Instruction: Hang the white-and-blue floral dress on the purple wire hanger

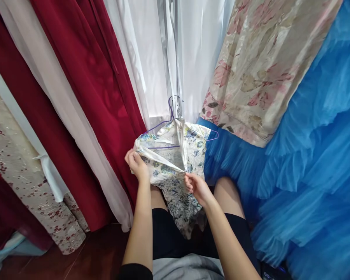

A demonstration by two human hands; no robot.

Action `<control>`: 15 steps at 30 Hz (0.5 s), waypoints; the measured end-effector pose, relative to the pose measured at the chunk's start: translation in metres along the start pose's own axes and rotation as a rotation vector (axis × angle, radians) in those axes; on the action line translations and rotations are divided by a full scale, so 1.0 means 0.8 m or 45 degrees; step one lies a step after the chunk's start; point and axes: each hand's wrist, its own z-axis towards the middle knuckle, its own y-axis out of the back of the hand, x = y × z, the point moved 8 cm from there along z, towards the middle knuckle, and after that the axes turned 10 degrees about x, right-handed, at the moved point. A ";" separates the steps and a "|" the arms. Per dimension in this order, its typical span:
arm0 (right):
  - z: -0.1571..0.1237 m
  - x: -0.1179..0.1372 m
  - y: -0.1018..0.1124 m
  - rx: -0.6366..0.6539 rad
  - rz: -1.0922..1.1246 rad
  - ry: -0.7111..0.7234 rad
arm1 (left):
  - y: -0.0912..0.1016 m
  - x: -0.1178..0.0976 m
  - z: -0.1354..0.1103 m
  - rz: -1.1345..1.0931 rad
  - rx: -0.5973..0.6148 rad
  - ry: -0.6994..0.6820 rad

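A white garment with a blue floral print (175,182) hangs from a thin purple hanger (214,135) in front of my knees. Its front opening gapes, showing the hanger's lower bar inside. My left hand (137,165) grips the garment at its left shoulder edge, fingers curled around the cloth. At the bottom of the neck opening, my right hand (196,186) pinches the edge of the fabric. The right half of the garment stays on the hanger, while the left shoulder looks pulled outward. The lower part drapes down between my legs.
Dark red fabric (96,77) and pale drapes hang on the left. White cloth (146,50) hangs behind the hanger. On the right are a pink-flowered beige dress (251,85) and layered blue tulle (315,167). Below lies a dark reddish floor (96,252).
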 end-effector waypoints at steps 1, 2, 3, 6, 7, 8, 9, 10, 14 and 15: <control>0.001 -0.004 -0.014 0.044 -0.052 -0.022 | 0.003 -0.010 0.018 0.087 0.021 -0.105; 0.004 -0.005 -0.029 0.089 -0.123 -0.028 | 0.005 -0.012 0.035 0.103 0.038 -0.145; 0.008 -0.005 -0.046 0.130 -0.193 -0.025 | 0.005 -0.010 0.052 0.074 0.063 -0.142; 0.024 -0.002 -0.087 0.175 -0.310 -0.030 | -0.004 0.014 0.091 -0.101 0.154 -0.026; 0.029 -0.002 -0.096 0.167 -0.327 -0.037 | -0.009 0.023 0.099 -0.152 0.177 0.016; 0.034 -0.001 -0.103 0.163 -0.349 -0.039 | -0.014 0.030 0.105 -0.188 0.192 0.045; 0.037 0.001 -0.110 0.163 -0.381 -0.026 | -0.019 0.035 0.110 -0.207 0.207 0.050; 0.039 0.004 -0.116 0.171 -0.419 0.001 | -0.024 0.037 0.114 -0.215 0.225 0.036; 0.035 0.015 -0.134 0.205 -0.572 0.137 | -0.043 0.034 0.122 -0.223 0.302 -0.002; 0.031 0.017 -0.136 0.204 -0.595 0.156 | -0.045 0.035 0.122 -0.230 0.301 0.037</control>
